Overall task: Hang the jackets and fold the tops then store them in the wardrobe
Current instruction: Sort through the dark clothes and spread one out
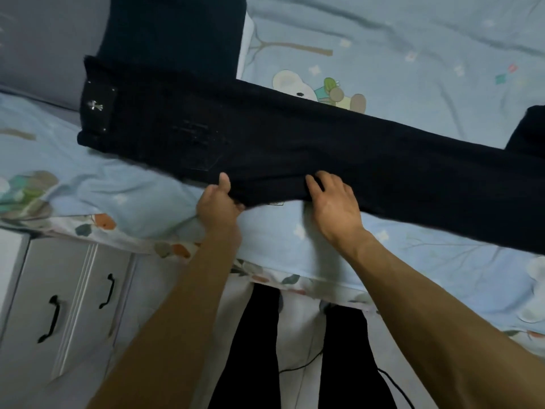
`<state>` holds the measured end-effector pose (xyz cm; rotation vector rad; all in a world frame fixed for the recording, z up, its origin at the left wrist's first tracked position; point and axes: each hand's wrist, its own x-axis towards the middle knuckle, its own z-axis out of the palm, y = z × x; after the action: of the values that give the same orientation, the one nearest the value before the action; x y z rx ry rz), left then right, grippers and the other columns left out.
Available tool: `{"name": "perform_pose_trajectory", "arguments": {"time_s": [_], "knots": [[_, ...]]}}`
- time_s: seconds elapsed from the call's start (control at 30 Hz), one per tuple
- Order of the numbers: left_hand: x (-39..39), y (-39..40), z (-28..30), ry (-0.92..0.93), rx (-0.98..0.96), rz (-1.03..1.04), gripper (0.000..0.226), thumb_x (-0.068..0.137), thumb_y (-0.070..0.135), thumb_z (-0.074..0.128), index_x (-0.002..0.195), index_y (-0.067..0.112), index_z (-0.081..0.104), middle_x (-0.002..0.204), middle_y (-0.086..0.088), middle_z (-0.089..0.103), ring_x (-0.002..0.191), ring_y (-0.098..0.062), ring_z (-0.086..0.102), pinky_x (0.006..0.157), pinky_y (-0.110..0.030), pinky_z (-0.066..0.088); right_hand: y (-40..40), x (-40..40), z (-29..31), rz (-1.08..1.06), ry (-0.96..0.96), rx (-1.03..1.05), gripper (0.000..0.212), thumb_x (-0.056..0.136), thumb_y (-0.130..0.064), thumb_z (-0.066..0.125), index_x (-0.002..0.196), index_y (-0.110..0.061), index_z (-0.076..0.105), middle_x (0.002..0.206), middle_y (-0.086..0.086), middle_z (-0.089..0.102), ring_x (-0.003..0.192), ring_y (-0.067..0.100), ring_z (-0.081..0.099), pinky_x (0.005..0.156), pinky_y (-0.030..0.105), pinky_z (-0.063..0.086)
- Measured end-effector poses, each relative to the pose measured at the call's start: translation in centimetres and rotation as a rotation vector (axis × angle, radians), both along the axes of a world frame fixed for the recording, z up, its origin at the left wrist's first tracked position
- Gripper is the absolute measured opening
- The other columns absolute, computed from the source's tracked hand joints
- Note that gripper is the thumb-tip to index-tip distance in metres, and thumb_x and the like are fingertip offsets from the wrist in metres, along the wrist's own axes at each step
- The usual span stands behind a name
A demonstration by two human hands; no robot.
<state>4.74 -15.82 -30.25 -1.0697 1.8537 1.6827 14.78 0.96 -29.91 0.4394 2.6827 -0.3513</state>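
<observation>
Black denim, a pair of trousers (295, 143), lies stretched flat across the bed (413, 39), its near hem edge right at the person's fingers. The left hand (218, 205) pinches that edge, thumb on top of the cloth and the other fingers tucked beneath it. The right hand (333, 202) rests just beside it, fingers curled over the same folded edge and grasping it. Beyond the fingers the waistband with its leather patch (97, 106) lies up and to the left; one leg runs away to the right. A white cabinet (59, 305) stands below the left forearm.
</observation>
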Motion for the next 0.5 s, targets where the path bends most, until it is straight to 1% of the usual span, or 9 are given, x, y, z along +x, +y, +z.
{"name": "perform_pose_trajectory", "arguments": {"time_s": [0.03, 0.07, 0.13, 0.2, 0.27, 0.37, 0.4, 0.47, 0.5], "knots": [[0.6, -0.5, -0.1, -0.039, 0.046, 0.016, 0.028, 0.099, 0.037, 0.058, 0.089, 0.012, 0.064, 0.091, -0.010, 0.066, 0.076, -0.021, 0.063, 0.065, -0.031, 0.055, -0.3, -0.2, 0.1, -0.005, -0.043, 0.023, 0.058, 0.096, -0.007, 0.044, 0.152, -0.009, 0.029, 0.153, 0.015, 0.031, 0.138, 0.035, 0.032, 0.111, 0.044, 0.029], [1.2, -0.6, -0.3, -0.081, 0.086, 0.006, 0.030, 0.100, 0.037, 0.055, 0.100, 0.009, 0.065, 0.097, -0.012, 0.068, 0.077, -0.020, 0.065, 0.065, -0.028, 0.056, -0.2, -0.1, 0.2, -0.011, -0.083, 0.043, 0.059, 0.098, -0.009, 0.043, 0.154, -0.010, 0.025, 0.155, 0.014, 0.028, 0.140, 0.034, 0.029, 0.112, 0.044, 0.028], [0.8, -2.1, -0.3, -0.134, 0.125, -0.028, 0.036, 0.102, 0.035, 0.052, 0.119, 0.005, 0.060, 0.109, -0.016, 0.068, 0.081, -0.021, 0.068, 0.066, -0.027, 0.059, -1.1, -0.6, 0.9, -0.023, -0.141, 0.060, 0.061, 0.097, -0.012, 0.043, 0.154, -0.010, 0.022, 0.156, 0.014, 0.026, 0.141, 0.034, 0.027, 0.114, 0.044, 0.027], [-0.9, -3.7, 0.2, -0.116, 0.171, 0.001, 0.036, 0.102, 0.030, 0.052, 0.127, 0.004, 0.055, 0.117, -0.017, 0.064, 0.087, -0.023, 0.068, 0.069, -0.030, 0.058, -1.9, -1.3, 2.0, -0.025, -0.172, 0.036, 0.065, 0.094, -0.014, 0.048, 0.154, -0.010, 0.022, 0.155, 0.014, 0.027, 0.140, 0.034, 0.029, 0.114, 0.044, 0.027], [-2.8, -5.2, 0.9, -0.081, 0.219, 0.043, 0.043, 0.101, 0.030, 0.054, 0.135, 0.004, 0.049, 0.120, -0.014, 0.059, 0.092, -0.022, 0.067, 0.074, -0.031, 0.057, -2.6, -2.4, 2.7, -0.008, -0.177, -0.023, 0.068, 0.092, -0.015, 0.051, 0.154, -0.012, 0.024, 0.153, 0.013, 0.031, 0.137, 0.034, 0.034, 0.112, 0.043, 0.030], [-5.6, -7.6, 1.8, -0.008, 0.222, 0.086, 0.054, 0.097, 0.036, 0.060, 0.143, 0.011, 0.045, 0.124, -0.007, 0.055, 0.104, -0.021, 0.063, 0.084, -0.032, 0.056, -4.9, -4.6, 4.1, -0.002, -0.162, -0.150, 0.063, 0.092, -0.016, 0.051, 0.152, -0.012, 0.030, 0.146, 0.012, 0.039, 0.126, 0.034, 0.045, 0.100, 0.041, 0.042], [-6.9, -8.5, 2.0, 0.014, 0.229, 0.105, 0.055, 0.096, 0.038, 0.062, 0.143, 0.014, 0.046, 0.127, -0.005, 0.057, 0.108, -0.021, 0.062, 0.084, -0.031, 0.056, -5.9, -5.7, 4.6, -0.002, -0.141, -0.175, 0.062, 0.092, -0.017, 0.051, 0.151, -0.012, 0.032, 0.144, 0.012, 0.040, 0.122, 0.035, 0.047, 0.097, 0.041, 0.044], [-8.6, -9.1, 2.1, 0.023, 0.207, 0.127, 0.054, 0.093, 0.042, 0.064, 0.139, 0.017, 0.050, 0.128, -0.005, 0.062, 0.109, -0.020, 0.063, 0.077, -0.029, 0.057, -7.1, -7.2, 5.1, -0.009, -0.102, -0.210, 0.062, 0.092, -0.018, 0.051, 0.151, -0.013, 0.031, 0.142, 0.013, 0.039, 0.120, 0.036, 0.047, 0.093, 0.041, 0.045], [-9.6, -9.7, 2.2, 0.026, 0.188, 0.133, 0.050, 0.093, 0.041, 0.065, 0.135, 0.017, 0.052, 0.123, -0.005, 0.064, 0.104, -0.018, 0.065, 0.073, -0.028, 0.056, -7.9, -8.2, 5.2, 0.015, -0.078, -0.215, 0.063, 0.092, -0.018, 0.051, 0.151, -0.013, 0.030, 0.143, 0.013, 0.038, 0.121, 0.036, 0.047, 0.092, 0.040, 0.045]]}}
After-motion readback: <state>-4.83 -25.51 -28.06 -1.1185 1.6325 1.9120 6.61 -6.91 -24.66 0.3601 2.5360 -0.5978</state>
